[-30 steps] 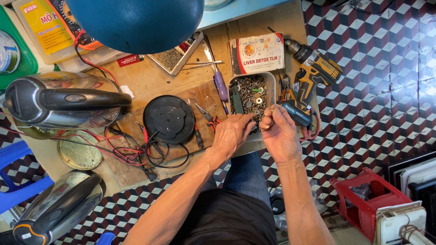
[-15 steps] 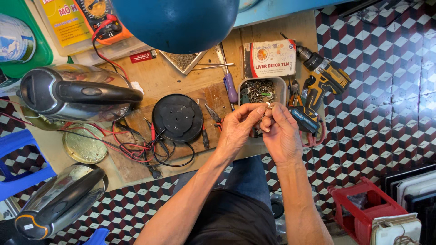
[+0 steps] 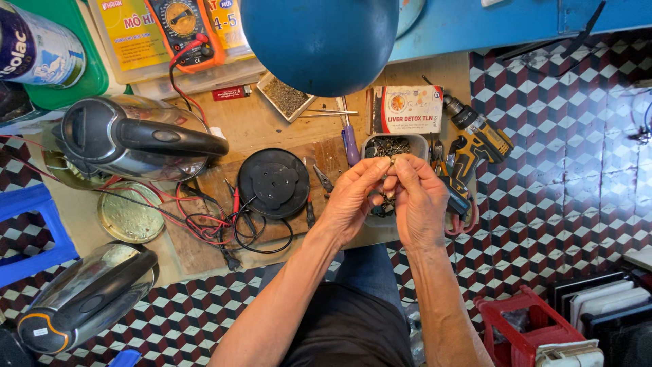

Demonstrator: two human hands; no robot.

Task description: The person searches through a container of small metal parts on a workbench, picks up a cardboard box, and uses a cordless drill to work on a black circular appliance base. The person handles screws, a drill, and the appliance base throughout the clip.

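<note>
1. Left hand and right hand meet at frame centre, fingertips pinched together on a small part, too tiny to identify.
2. Both hover over a grey tray of screws.
3. Black round base lies left of the hands, amid red and black wires.
4. Kettle sits at left; drill at right.
5. A blue lamp shade hangs at top centre.

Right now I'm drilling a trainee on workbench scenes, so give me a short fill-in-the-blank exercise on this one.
1. Both hands, left hand and right hand, are raised over a tray of ____.
2. The round black kettle base lies to the ____ of the hands in the picture.
3. The cordless drill is yellow and ____.

Missing words: screws; left; black
</note>
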